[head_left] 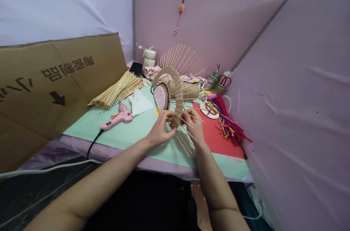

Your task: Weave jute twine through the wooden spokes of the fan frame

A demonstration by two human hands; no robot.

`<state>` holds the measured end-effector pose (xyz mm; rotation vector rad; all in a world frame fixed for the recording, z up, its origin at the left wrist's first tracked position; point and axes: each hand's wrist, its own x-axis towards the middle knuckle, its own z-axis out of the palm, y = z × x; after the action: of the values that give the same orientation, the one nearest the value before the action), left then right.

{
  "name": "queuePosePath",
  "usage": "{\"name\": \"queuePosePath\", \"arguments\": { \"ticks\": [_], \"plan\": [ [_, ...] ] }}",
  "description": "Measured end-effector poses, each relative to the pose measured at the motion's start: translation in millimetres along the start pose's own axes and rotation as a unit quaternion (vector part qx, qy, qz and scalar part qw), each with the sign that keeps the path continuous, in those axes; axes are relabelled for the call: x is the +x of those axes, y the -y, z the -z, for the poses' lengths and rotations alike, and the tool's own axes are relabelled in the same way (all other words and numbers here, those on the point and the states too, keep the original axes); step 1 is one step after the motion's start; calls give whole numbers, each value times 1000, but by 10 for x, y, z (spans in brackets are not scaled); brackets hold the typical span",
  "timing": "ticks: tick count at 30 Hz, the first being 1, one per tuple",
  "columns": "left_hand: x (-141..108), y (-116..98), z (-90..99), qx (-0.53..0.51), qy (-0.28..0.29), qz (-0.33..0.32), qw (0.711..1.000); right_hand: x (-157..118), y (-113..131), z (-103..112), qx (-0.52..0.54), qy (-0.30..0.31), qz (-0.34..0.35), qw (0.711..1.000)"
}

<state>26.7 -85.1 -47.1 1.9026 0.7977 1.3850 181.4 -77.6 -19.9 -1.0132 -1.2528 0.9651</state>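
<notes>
A round woven frame (pixel 179 92) of brown twine, with thin wooden sticks fanning outward, is held upright above the table. Its middle carries a pink dotted panel (pixel 159 97) with a dark edge. My left hand (pixel 162 129) grips the lower rim between thumb and fingers. On the other side of the rim, my right hand (pixel 194 124) is closed in a pinch among the lower sticks; what exactly lies between its fingertips is too small to tell. Behind the frame rests a roll of twine (pixel 190 91), partly hidden.
A pink glue gun (pixel 120 117), white cloth (pixel 140 102) and stick bundle (pixel 116 90) lie left, beside a large cardboard sheet (pixel 90 78). Right are red sheets (pixel 216 138), colourful pipe cleaners (pixel 228 121) and red-handled scissors (pixel 225 80). A white bottle (pixel 149 58) stands behind.
</notes>
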Motion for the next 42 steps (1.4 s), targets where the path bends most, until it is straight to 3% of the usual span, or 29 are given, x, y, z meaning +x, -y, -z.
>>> {"name": "queuePosePath", "arguments": {
  "ticks": [7, 16, 23, 28, 31, 35, 37, 42],
  "plan": [
    [-31, -4, -39, -43, -34, 63, 997, -36, 22, -32, -5, -6, -2, 1000],
    [-17, -216, -50, -26, -69, 166, 983, -141, 111, -7, -82, -14, 14, 996],
    [-107, -163, -102, -10, -90, 155, 984, -294, 105, 1, -21, -53, -56, 997],
    [-142, -151, -54, -13, -37, 152, 988, -309, 74, 34, 22, -79, -73, 994],
    [-167, -174, 40, -20, 14, 120, 992, -288, 118, 36, 30, -85, -62, 994],
    [-231, -168, 126, 71, 55, -13, 996, -264, 183, -15, 48, -88, -55, 993],
    [-254, -157, 122, 148, 27, -63, 987, -257, 210, -67, 63, -81, -51, 993],
    [-216, -180, 83, 300, -138, -125, 936, -260, 309, -250, 97, -52, -32, 993]
  ]
}}
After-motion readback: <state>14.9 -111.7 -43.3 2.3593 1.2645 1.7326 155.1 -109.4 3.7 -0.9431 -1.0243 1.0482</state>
